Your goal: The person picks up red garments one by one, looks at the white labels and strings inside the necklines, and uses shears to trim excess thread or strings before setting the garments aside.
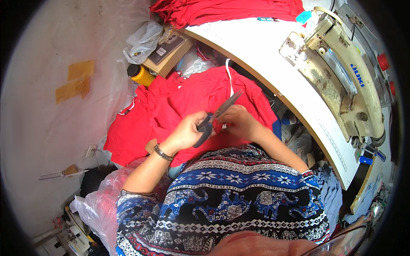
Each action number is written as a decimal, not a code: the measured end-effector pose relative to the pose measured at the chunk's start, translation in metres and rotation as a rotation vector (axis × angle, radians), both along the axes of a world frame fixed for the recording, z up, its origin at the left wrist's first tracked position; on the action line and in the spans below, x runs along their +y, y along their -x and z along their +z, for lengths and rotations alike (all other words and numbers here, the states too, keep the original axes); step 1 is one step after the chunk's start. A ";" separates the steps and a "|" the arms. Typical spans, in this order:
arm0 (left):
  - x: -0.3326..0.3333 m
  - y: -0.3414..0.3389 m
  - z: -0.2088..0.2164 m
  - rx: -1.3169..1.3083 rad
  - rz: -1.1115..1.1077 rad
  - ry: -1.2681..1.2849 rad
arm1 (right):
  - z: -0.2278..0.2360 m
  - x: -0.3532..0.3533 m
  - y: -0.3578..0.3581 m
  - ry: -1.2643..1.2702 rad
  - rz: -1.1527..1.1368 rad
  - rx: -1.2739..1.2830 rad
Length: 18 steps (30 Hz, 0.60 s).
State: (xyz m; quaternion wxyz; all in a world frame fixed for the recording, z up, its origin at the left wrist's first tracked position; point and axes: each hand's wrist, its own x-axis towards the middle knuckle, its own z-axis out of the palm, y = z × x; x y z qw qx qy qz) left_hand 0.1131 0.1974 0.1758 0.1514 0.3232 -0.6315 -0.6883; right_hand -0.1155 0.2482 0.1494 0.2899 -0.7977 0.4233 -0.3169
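Note:
My left hand (191,131), with a dark bracelet at its wrist, is closed round the dark handles of a pair of scissors (229,104). Their blades point up and to the right, over red cloth. Just right of them, my right hand (240,123) is closed on a red garment (171,104) that lies across my lap. A small white bit shows by the right fingertips; I cannot make out what it is. The blades pass close to the right hand, and whether they touch the cloth is unclear.
A white sewing table (252,40) with a curved edge carries a cream sewing machine (348,72) at the right and a red cloth pile (226,10) at the back. Beyond my lap stand a yellow bottle (143,76) and a cardboard box (173,55). Clear plastic bags (106,200) lie at left.

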 end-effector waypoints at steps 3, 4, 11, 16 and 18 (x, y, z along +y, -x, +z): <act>0.000 0.014 0.005 -0.157 0.003 0.185 | -0.037 0.021 0.001 0.086 -0.134 -0.106; -0.005 0.018 0.006 -0.037 0.125 0.229 | -0.039 0.028 0.000 0.087 -0.176 -0.144; -0.117 0.115 0.073 -0.416 0.009 1.119 | -0.030 0.039 0.002 -0.067 -0.225 -0.247; -0.177 0.209 0.044 -0.483 -0.004 1.258 | -0.035 0.049 -0.006 -0.245 -0.435 -0.536; -0.191 0.224 0.034 -0.528 0.008 1.269 | -0.031 0.050 -0.006 -0.168 -0.518 -0.594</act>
